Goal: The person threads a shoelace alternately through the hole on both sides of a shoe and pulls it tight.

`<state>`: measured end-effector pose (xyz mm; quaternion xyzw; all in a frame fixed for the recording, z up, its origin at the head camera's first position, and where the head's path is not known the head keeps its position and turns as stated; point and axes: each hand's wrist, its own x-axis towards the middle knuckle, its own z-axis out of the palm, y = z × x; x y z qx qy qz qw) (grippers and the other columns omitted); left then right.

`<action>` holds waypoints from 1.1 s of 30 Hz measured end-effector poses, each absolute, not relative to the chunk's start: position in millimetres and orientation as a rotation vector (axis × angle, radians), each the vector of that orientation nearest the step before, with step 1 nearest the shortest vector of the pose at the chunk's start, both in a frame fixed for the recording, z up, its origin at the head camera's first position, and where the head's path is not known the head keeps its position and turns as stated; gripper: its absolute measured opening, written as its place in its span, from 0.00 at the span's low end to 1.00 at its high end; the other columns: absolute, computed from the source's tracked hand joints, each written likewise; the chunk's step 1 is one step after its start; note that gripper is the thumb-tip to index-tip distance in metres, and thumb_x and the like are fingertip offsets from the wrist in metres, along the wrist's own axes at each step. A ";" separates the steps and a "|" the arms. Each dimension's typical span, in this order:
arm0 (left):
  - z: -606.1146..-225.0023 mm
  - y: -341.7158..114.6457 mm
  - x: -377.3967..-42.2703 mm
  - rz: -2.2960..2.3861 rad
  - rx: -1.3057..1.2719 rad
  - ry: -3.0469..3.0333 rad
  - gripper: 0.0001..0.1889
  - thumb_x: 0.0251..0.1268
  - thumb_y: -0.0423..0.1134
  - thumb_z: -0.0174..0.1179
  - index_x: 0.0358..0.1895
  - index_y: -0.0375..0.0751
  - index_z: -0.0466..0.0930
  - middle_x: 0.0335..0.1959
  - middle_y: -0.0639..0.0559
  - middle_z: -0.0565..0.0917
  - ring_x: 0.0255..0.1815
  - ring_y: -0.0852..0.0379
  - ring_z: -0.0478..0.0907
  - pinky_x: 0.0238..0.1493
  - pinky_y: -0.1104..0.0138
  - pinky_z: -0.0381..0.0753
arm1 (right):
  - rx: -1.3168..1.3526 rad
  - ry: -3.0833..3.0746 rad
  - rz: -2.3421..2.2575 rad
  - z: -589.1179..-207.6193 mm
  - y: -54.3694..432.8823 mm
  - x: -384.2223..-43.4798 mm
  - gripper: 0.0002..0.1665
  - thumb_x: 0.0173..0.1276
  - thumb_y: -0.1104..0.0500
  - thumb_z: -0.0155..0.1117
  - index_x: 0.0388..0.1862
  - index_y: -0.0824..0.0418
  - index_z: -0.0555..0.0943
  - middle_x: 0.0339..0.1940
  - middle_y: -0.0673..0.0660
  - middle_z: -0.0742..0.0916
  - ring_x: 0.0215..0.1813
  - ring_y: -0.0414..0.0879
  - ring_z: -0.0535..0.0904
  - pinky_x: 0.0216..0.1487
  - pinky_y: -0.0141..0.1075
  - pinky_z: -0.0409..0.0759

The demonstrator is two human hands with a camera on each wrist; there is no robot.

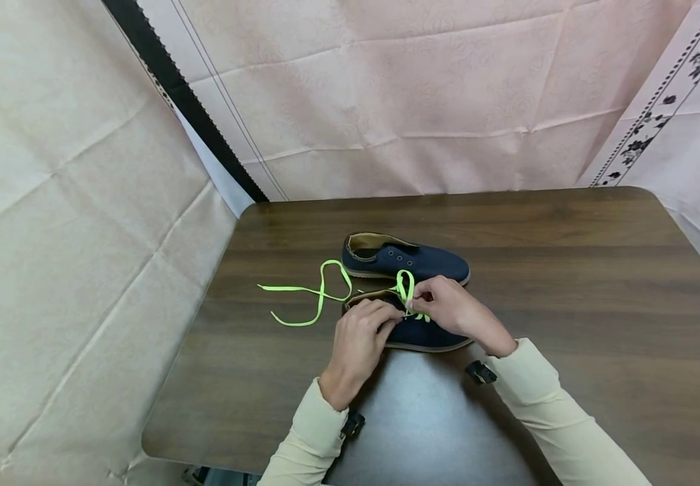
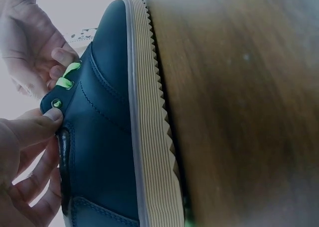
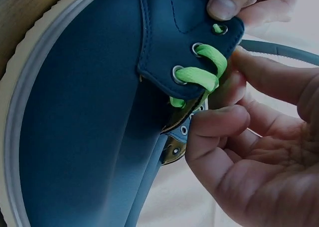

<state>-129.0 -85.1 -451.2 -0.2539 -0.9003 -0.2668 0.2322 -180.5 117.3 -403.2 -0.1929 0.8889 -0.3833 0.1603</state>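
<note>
A navy shoe (image 1: 425,335) with a pale ridged sole sits on the table, toe to the right. Its neon-green shoelace (image 3: 199,78) passes through two metal eyelets of the near flap, and a bit of green shows inside the third eyelet (image 3: 219,29). My left hand (image 1: 358,337) pinches that flap, thumb right beside the third eyelet in the left wrist view. At the flap's edge, my right hand (image 1: 455,312) has curled fingers on the lace; the lace between its fingertips is mostly hidden.
A second navy shoe (image 1: 435,262), with bare eyelets, lies just behind the first. The long free lace (image 1: 301,289) trails left over the wooden table (image 1: 568,283). Pale patterned cloth (image 1: 447,101) hangs behind the table's far edge.
</note>
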 end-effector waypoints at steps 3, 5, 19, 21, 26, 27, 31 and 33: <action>-451.2 -84.6 -129.9 -0.739 -0.703 -2.469 0.06 0.66 0.34 0.74 0.40 0.50 0.92 0.41 0.60 0.90 0.45 0.59 0.85 0.47 0.63 0.85 | -0.546 2.520 -1.070 -402.2 117.2 -181.9 0.19 0.80 0.60 0.65 0.25 0.59 0.78 0.20 0.47 0.67 0.24 0.43 0.63 0.32 0.37 0.65; -451.8 -84.4 -130.7 -0.732 -0.701 -2.462 0.06 0.65 0.34 0.75 0.41 0.50 0.92 0.42 0.60 0.90 0.46 0.60 0.85 0.48 0.63 0.85 | -0.539 2.500 -1.067 -401.5 117.8 -183.3 0.18 0.79 0.60 0.65 0.25 0.59 0.79 0.20 0.47 0.68 0.24 0.43 0.64 0.32 0.37 0.65; -451.0 -87.5 -138.6 -0.014 -1.036 -2.218 0.06 0.73 0.37 0.66 0.43 0.52 0.92 0.41 0.60 0.88 0.38 0.59 0.80 0.38 0.67 0.75 | -0.519 2.161 -1.280 -412.8 127.5 -198.2 0.17 0.77 0.62 0.64 0.24 0.65 0.80 0.21 0.47 0.69 0.24 0.42 0.58 0.30 0.33 0.60; -450.5 -88.2 -140.3 0.018 -1.081 -2.199 0.07 0.74 0.36 0.64 0.43 0.51 0.92 0.41 0.59 0.88 0.38 0.59 0.80 0.38 0.67 0.75 | -0.468 2.125 -1.298 -414.3 128.5 -199.0 0.17 0.77 0.61 0.65 0.25 0.64 0.81 0.22 0.47 0.70 0.26 0.43 0.59 0.30 0.33 0.61; -449.6 -88.9 -141.5 0.066 -1.141 -2.165 0.10 0.76 0.37 0.58 0.44 0.50 0.91 0.41 0.58 0.87 0.41 0.59 0.81 0.43 0.68 0.78 | -0.439 2.125 -1.315 -416.5 130.1 -198.3 0.15 0.77 0.60 0.65 0.28 0.64 0.84 0.22 0.47 0.71 0.25 0.42 0.60 0.30 0.33 0.61; -449.4 -88.8 -141.2 0.075 -1.141 -2.163 0.10 0.77 0.37 0.58 0.45 0.49 0.91 0.42 0.58 0.87 0.42 0.59 0.82 0.44 0.68 0.79 | -0.450 2.139 -1.327 -416.9 130.1 -197.1 0.15 0.78 0.60 0.64 0.29 0.64 0.85 0.22 0.47 0.71 0.24 0.42 0.60 0.29 0.32 0.61; -450.9 -88.9 -137.4 0.079 -1.115 -2.167 0.09 0.77 0.35 0.59 0.46 0.47 0.90 0.44 0.57 0.89 0.46 0.59 0.83 0.45 0.69 0.79 | -0.455 2.208 -1.413 -421.9 127.9 -188.6 0.12 0.79 0.61 0.63 0.37 0.64 0.88 0.23 0.49 0.74 0.24 0.42 0.62 0.30 0.32 0.63; -452.1 -89.3 -134.2 0.044 -1.094 -2.177 0.10 0.78 0.34 0.58 0.46 0.46 0.90 0.44 0.56 0.89 0.46 0.60 0.83 0.43 0.69 0.79 | -0.451 2.244 -1.457 -425.7 126.2 -182.3 0.11 0.79 0.61 0.62 0.40 0.64 0.89 0.27 0.49 0.78 0.27 0.43 0.66 0.33 0.33 0.66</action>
